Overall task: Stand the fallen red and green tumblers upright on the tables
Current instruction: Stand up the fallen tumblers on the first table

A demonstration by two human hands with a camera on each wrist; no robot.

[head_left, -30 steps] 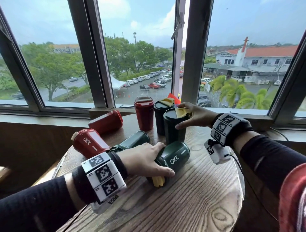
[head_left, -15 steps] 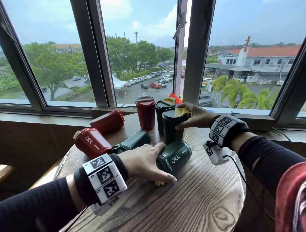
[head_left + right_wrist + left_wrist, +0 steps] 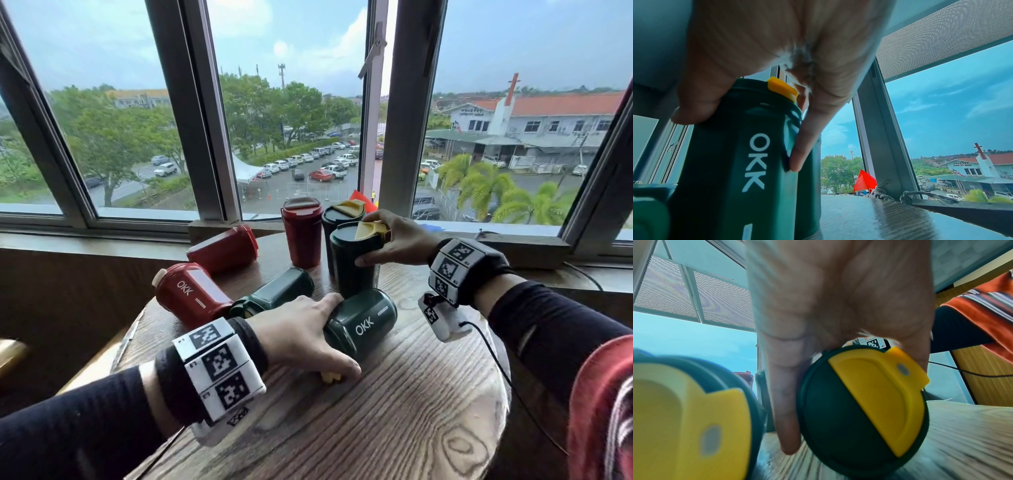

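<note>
On the round wooden table (image 3: 394,411) several tumblers lie on their sides: two red ones (image 3: 222,248) (image 3: 191,294) and two green ones (image 3: 274,291) (image 3: 363,322). My left hand (image 3: 339,334) grips the nearer fallen green tumbler at its lid end. In the left wrist view my fingers (image 3: 785,402) wrap its dark lid (image 3: 828,418), which has a yellow flap. My right hand (image 3: 364,240) holds the top of an upright green tumbler (image 3: 352,270); its thumb (image 3: 694,110) and a finger press the body (image 3: 731,162). A red tumbler (image 3: 301,233) and another green one (image 3: 342,214) stand upright behind.
The table butts against a wooden window sill (image 3: 513,250) below large windows. A thin cable (image 3: 507,377) runs from my right wrist over the table's right edge. Bare wood lies in front of the tumblers, toward me.
My left hand has settled further over the lid end of the fallen green tumbler, covering most of its yellow flap. The right hand stays on the upright green tumbler.
</note>
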